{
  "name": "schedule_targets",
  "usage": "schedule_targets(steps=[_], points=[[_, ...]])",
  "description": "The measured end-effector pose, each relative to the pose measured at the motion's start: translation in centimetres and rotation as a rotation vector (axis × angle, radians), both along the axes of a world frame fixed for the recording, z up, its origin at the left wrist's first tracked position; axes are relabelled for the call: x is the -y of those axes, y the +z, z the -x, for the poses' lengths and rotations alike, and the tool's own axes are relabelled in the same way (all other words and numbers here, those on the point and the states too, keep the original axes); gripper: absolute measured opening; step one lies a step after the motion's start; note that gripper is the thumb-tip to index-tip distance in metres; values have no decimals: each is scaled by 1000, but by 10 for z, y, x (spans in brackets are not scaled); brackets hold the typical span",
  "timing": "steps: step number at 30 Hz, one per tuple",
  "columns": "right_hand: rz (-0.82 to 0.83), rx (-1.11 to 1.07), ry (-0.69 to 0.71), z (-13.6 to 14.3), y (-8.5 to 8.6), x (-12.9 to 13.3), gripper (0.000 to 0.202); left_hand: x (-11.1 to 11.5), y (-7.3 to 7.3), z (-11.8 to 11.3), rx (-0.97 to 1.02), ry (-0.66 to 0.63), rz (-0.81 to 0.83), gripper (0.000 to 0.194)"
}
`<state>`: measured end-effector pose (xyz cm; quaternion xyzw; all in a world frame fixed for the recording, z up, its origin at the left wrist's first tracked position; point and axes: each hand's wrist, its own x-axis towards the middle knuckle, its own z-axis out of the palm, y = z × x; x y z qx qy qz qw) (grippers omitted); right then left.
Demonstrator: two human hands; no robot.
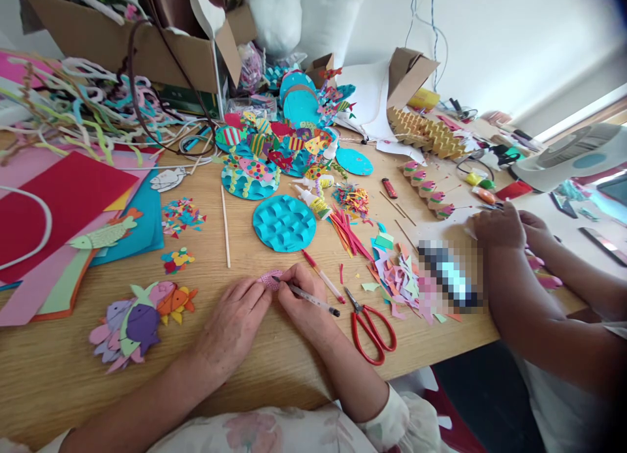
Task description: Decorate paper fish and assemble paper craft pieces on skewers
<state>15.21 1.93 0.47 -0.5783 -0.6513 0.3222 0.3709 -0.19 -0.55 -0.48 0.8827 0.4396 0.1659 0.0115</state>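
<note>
The table (39,388) is light brown wood, and lots of bright bits lie all over it. Near the front edge, a small pink dotted piece (268,280) is on the wood between the two hands. The left hand (235,316) lies over one end of it with its fingers close together, but I cannot tell if it pinches the piece. The right hand (301,293) pinches a see-through pen (313,300), and the dark tip is at the pink piece.

A red pen (323,277) and red scissors (363,311) lie just to the right, with the scissors a bit open. Behind the hands is a wavy blue round shape (284,223), with a thin stick (225,228) to its left. A pile of paper fish (137,326) sits on the left, near big color sheets (63,211). At the back there are fuzzy wires (88,100), a brown box (117,42) and a white wall (490,35). On the right, another person's hands (499,226) are over the table, near a white machine (578,156)
</note>
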Motion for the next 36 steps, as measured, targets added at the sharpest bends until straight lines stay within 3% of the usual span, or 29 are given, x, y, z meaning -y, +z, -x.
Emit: schedule_targets(steps=[25,36], points=[[67,-26,11,0,3,2,3,0,-2,0,-4,-5,-15,34],[2,28,2,0,1,3,5,-1,-1,0,-8,-31,-51,34]])
